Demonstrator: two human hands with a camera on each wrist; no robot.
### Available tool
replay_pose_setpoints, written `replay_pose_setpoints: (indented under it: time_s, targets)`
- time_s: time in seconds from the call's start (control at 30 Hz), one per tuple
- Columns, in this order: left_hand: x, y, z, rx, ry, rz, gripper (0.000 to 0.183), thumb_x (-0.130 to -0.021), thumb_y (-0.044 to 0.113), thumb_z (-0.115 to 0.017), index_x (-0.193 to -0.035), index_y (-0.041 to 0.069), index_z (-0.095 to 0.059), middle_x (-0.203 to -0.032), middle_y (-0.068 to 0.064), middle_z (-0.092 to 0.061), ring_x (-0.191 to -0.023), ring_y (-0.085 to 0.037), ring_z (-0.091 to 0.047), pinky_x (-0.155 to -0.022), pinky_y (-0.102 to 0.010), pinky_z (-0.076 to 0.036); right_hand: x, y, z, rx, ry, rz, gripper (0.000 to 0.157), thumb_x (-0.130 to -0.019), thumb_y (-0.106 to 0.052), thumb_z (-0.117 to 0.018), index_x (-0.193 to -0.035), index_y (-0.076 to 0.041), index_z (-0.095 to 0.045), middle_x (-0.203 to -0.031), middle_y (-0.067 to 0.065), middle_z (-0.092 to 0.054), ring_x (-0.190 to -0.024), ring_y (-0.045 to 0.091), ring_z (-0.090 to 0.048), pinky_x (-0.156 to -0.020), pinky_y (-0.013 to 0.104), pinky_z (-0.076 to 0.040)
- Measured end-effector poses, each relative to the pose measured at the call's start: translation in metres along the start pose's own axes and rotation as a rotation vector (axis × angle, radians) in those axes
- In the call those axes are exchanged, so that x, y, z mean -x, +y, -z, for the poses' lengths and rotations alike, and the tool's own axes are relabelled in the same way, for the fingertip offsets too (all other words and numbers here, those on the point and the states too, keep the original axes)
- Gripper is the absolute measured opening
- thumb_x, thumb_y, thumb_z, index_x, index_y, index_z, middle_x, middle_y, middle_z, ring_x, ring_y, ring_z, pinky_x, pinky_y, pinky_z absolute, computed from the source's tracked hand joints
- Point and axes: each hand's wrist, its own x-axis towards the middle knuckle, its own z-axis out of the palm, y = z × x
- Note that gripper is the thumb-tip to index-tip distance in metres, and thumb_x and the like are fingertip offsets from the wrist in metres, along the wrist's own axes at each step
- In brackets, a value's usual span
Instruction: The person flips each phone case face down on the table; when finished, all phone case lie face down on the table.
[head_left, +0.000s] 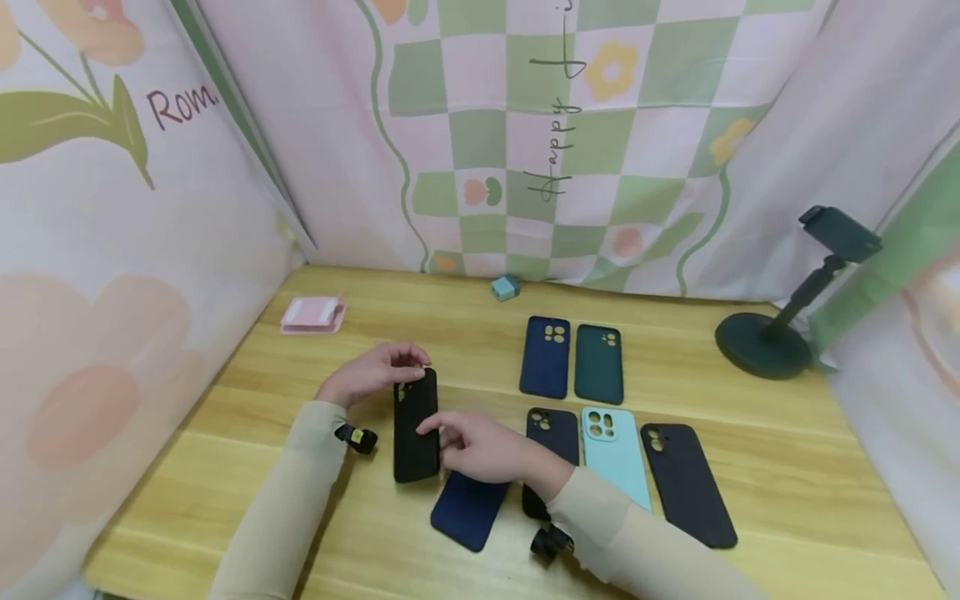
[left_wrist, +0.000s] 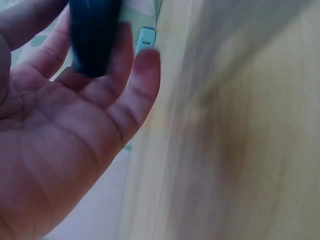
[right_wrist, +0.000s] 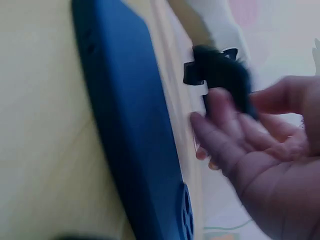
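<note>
A black phone case (head_left: 416, 433) is held up off the table, its camera cutouts at the top left. My left hand (head_left: 372, 372) grips its top end; the left wrist view shows the dark case (left_wrist: 95, 35), blurred, between thumb and fingers. At the case's right side, my right hand (head_left: 487, 450) pinches the edge, with the index finger across the face. Beneath that hand lies a navy phone case (head_left: 468, 512), partly hidden by it; it looms large in the right wrist view (right_wrist: 130, 110). The right forearm partly covers another dark case (head_left: 551, 433).
A light blue case (head_left: 618, 458) and a black case (head_left: 690, 483) lie to the right. Behind are a navy case (head_left: 545, 358) and a green case (head_left: 600, 362). A black stand (head_left: 763, 344), a pink item (head_left: 311, 312) and a small blue block (head_left: 506, 287) stand farther back.
</note>
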Motion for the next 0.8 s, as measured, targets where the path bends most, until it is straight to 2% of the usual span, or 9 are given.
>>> replay_pose_setpoints:
  time_s: [0.07,0.17,0.27,0.37,0.5,0.63,0.73,0.8]
  targets:
    - [-0.002,0.001,-0.002,-0.025,-0.035,-0.009,0.024,-0.097,0.019,-0.064,-0.116,0.005,-0.064,-0.107,-0.008,-0.064,-0.096,-0.024,-0.059,-0.087,-0.037,-0.047,0.004,0.0,0.002,0.103,-0.045,-0.039,0.047,-0.093,-0.006,-0.057,-0.138,-0.019,-0.053,-0.098,-0.006,-0.068,-0.078,0.007,-0.064,-0.07,0.026,-0.051]
    - [-0.007,0.003,-0.006,-0.076,-0.085,-0.002,0.024,-0.096,0.018,-0.064,-0.117,0.006,-0.065,-0.103,-0.007,-0.065,-0.089,-0.024,-0.06,-0.08,-0.036,-0.049,0.01,-0.001,0.005,0.178,-0.086,-0.046,0.049,-0.095,-0.011,-0.058,-0.142,-0.018,-0.049,-0.101,-0.006,-0.069,-0.076,0.004,-0.065,-0.069,0.025,-0.052]
    - [-0.01,0.01,-0.011,-0.135,-0.117,0.024,0.023,-0.096,0.02,-0.064,-0.117,0.01,-0.066,-0.102,-0.006,-0.067,-0.087,-0.024,-0.06,-0.078,-0.038,-0.049,0.015,0.0,0.011,0.185,-0.082,-0.045,0.043,-0.096,-0.013,-0.056,-0.139,-0.015,-0.052,-0.102,-0.004,-0.07,-0.076,0.004,-0.065,-0.069,0.025,-0.051]
    - [-0.014,0.018,-0.016,-0.174,-0.113,0.044,0.024,-0.097,0.024,-0.063,-0.117,0.01,-0.066,-0.104,-0.006,-0.068,-0.093,-0.023,-0.063,-0.083,-0.04,-0.049,0.02,0.004,0.022,0.123,-0.044,-0.065,0.037,-0.098,-0.014,-0.054,-0.135,-0.014,-0.056,-0.103,0.0,-0.07,-0.076,0.01,-0.066,-0.067,0.029,-0.053]
    - [-0.028,0.026,-0.022,-0.216,-0.076,0.022,0.029,-0.099,0.026,-0.061,-0.119,0.006,-0.065,-0.108,-0.008,-0.069,-0.099,-0.022,-0.064,-0.088,-0.041,-0.05,0.028,0.018,0.045,0.011,0.084,-0.067,0.031,-0.099,-0.013,-0.053,-0.129,-0.007,-0.06,-0.1,0.008,-0.071,-0.072,0.021,-0.066,-0.061,0.035,-0.055]
    - [-0.049,0.041,-0.032,-0.292,-0.058,-0.012,0.03,-0.099,0.027,-0.06,-0.119,0.006,-0.065,-0.107,-0.006,-0.069,-0.1,-0.023,-0.064,-0.086,-0.04,-0.049,0.04,0.036,0.078,-0.039,0.294,-0.1,0.027,-0.099,-0.014,-0.056,-0.123,-0.003,-0.063,-0.094,0.014,-0.07,-0.065,0.03,-0.063,-0.056,0.039,-0.053]
    - [-0.069,0.053,-0.043,-0.349,-0.055,-0.021,0.029,-0.099,0.029,-0.061,-0.118,0.009,-0.067,-0.105,0.001,-0.068,-0.098,-0.02,-0.063,-0.084,-0.039,-0.049,0.05,0.049,0.104,0.006,0.45,-0.18,0.027,-0.099,-0.018,-0.058,-0.122,-0.004,-0.064,-0.094,0.015,-0.068,-0.066,0.029,-0.062,-0.056,0.039,-0.052]
    - [-0.085,0.062,-0.053,-0.381,-0.055,-0.027,0.029,-0.098,0.031,-0.061,-0.118,0.01,-0.068,-0.104,0.004,-0.067,-0.096,-0.017,-0.062,-0.083,-0.038,-0.049,0.054,0.056,0.12,0.076,0.537,-0.24,0.027,-0.099,-0.021,-0.059,-0.121,-0.005,-0.064,-0.092,0.016,-0.067,-0.066,0.028,-0.062,-0.056,0.037,-0.051]
